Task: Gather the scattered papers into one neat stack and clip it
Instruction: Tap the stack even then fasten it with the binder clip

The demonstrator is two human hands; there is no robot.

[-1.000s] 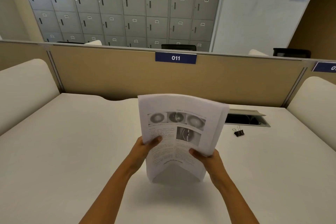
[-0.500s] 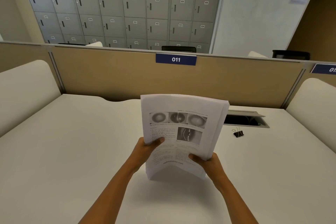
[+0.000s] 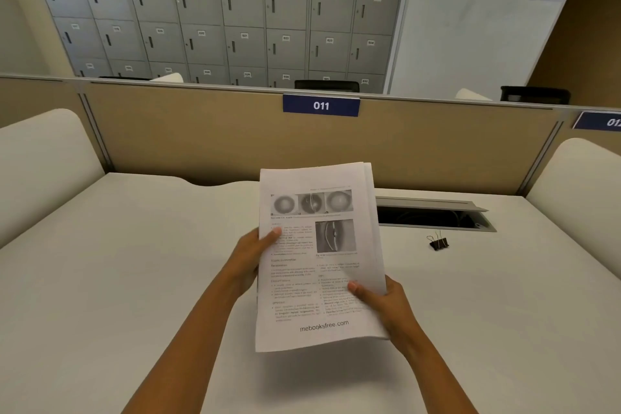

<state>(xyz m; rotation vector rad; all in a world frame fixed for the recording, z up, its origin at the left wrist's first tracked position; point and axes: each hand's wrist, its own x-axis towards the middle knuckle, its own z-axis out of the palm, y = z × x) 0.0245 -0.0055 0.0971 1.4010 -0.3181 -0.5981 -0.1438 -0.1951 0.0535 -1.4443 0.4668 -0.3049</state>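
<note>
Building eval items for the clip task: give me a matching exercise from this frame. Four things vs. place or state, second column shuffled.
Things
1. paper stack
2. binder clip
3. left hand
4. right hand

Place or state
A. grips the stack's lower right edge
B. lies on the desk, untouched, right of the stack
C. held up, printed page facing the camera
D. grips the stack's left edge, thumb on the print

Pairs: 1-C, 2-B, 3-D, 4-A
</note>
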